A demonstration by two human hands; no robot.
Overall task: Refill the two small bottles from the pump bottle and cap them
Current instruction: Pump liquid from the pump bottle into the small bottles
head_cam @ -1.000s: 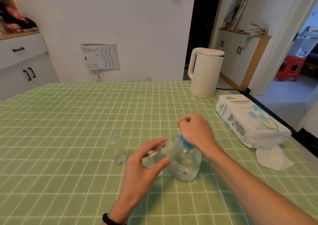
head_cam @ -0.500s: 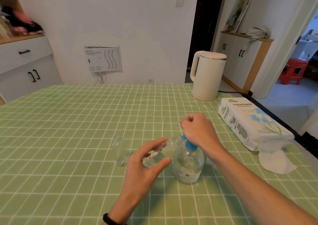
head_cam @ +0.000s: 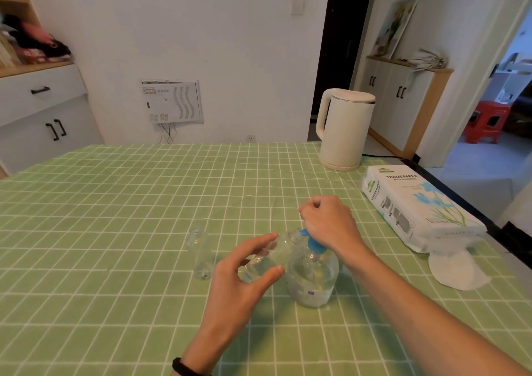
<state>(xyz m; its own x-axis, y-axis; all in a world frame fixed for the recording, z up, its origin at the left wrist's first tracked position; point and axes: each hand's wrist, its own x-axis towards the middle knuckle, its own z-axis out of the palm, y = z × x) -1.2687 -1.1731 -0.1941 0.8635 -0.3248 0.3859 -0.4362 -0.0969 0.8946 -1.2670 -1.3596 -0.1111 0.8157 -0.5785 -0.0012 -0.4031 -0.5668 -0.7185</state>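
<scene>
While one small bottle stands upright on the green cloth, left hand grips the second small bottle, tilted, mouth against the blue pump head. Pump bottle just right of it, right hand curled over that head. Tissue pack far right.

We see a green-checked table carrying a kettle far right, tissue pack along the right edge, pump bottle and upright small bottle mid-table.
</scene>
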